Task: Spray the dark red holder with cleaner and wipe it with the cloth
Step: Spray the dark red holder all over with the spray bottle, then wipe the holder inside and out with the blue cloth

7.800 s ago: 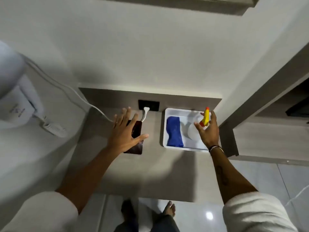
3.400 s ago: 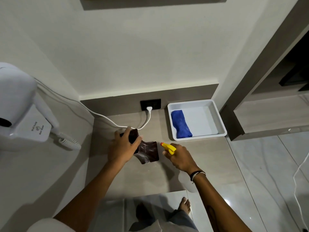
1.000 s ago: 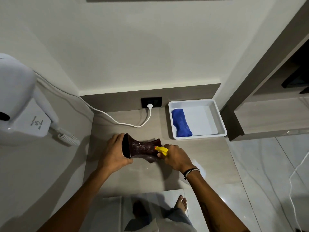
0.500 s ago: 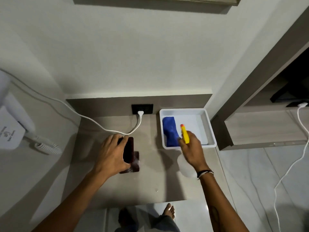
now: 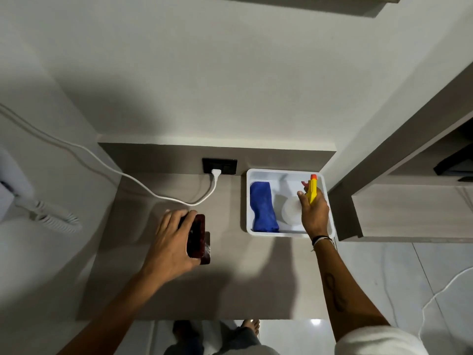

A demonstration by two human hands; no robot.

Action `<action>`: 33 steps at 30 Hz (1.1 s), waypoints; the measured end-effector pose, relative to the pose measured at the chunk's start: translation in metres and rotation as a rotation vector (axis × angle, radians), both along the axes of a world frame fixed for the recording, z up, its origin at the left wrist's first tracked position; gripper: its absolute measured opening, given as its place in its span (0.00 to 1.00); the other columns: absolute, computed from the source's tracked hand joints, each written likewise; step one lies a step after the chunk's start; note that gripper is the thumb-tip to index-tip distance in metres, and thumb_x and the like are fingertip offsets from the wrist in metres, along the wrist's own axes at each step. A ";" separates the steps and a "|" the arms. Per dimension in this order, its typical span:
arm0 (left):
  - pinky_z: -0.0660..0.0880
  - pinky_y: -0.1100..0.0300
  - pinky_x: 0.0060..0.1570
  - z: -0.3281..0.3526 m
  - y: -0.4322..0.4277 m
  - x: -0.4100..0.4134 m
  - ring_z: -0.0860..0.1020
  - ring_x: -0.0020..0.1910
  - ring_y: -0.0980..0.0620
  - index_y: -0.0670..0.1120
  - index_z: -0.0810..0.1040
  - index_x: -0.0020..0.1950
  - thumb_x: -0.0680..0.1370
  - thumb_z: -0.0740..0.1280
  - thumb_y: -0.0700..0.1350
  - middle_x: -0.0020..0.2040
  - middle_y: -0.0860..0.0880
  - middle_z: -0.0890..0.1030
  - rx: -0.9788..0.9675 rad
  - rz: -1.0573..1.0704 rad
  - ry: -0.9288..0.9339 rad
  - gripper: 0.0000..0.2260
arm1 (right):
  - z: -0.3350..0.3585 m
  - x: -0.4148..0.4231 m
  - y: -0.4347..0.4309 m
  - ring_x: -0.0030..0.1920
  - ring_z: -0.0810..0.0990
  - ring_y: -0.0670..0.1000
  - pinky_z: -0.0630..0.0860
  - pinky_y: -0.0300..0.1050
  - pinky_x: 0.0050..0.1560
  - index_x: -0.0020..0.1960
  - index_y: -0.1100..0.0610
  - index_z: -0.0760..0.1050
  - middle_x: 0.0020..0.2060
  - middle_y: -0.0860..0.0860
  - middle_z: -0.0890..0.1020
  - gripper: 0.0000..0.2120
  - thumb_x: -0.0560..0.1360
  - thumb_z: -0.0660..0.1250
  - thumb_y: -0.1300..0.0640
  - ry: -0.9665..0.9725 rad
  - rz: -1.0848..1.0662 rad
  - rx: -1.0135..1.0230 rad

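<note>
The dark red holder (image 5: 197, 235) stands on the beige counter (image 5: 243, 278), left of centre, and my left hand (image 5: 170, 243) grips it from the left side. My right hand (image 5: 314, 213) holds the spray bottle (image 5: 292, 210), a white body with a yellow and orange head, inside the white tray (image 5: 247, 201) at the counter's back right. A rolled blue cloth (image 5: 263, 207) lies in the tray's left half, just left of the bottle.
A black wall socket (image 5: 219, 165) sits behind the holder, with a white plug and cable (image 5: 143, 185) running left to a wall-mounted hair dryer unit (image 5: 10, 190) with a coiled cord. A wooden shelf unit (image 5: 409, 201) borders the tray on the right. Tiled floor lies below.
My right hand carried the spray bottle away from the holder, back and right into the tray beside the cloth. My left hand turned the holder upright and keeps its grip.
</note>
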State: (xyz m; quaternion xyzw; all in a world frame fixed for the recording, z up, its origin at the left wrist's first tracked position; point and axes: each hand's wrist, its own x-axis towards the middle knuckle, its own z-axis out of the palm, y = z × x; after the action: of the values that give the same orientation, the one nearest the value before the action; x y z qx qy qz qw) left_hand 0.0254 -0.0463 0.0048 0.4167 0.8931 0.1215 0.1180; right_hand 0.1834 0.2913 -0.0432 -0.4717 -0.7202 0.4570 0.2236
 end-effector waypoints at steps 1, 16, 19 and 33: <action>0.71 0.39 0.71 -0.002 -0.001 0.000 0.70 0.67 0.38 0.43 0.73 0.74 0.56 0.83 0.59 0.66 0.44 0.73 0.011 0.001 0.003 0.50 | -0.001 -0.001 0.000 0.73 0.79 0.62 0.76 0.62 0.75 0.85 0.54 0.62 0.76 0.57 0.78 0.30 0.86 0.67 0.53 -0.006 0.008 0.010; 0.51 0.48 0.80 -0.023 -0.004 -0.002 0.69 0.68 0.41 0.45 0.69 0.76 0.60 0.67 0.65 0.67 0.44 0.73 0.106 -0.034 0.111 0.47 | -0.060 -0.071 -0.045 0.88 0.40 0.64 0.48 0.58 0.88 0.87 0.61 0.41 0.87 0.63 0.41 0.39 0.87 0.60 0.51 -0.772 0.749 0.495; 0.50 0.47 0.82 -0.030 -0.003 -0.004 0.70 0.69 0.40 0.45 0.69 0.77 0.61 0.69 0.63 0.68 0.44 0.72 0.116 -0.037 0.115 0.46 | -0.077 -0.079 -0.039 0.88 0.40 0.63 0.48 0.57 0.88 0.87 0.60 0.37 0.87 0.62 0.39 0.35 0.90 0.52 0.50 -0.831 0.771 0.488; 0.61 0.46 0.79 -0.021 -0.009 -0.005 0.66 0.75 0.42 0.49 0.68 0.78 0.61 0.71 0.62 0.71 0.49 0.69 0.161 0.011 -0.057 0.46 | -0.058 -0.073 -0.038 0.72 0.79 0.58 0.75 0.55 0.74 0.81 0.53 0.69 0.71 0.52 0.80 0.23 0.87 0.61 0.50 -0.526 0.551 0.518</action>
State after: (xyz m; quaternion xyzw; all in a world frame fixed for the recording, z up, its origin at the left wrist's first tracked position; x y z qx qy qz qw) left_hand 0.0200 -0.0556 -0.0159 0.4162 0.8790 0.2056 0.1089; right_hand 0.1099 0.2537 -0.1014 -0.2910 -0.9416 0.1689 0.0138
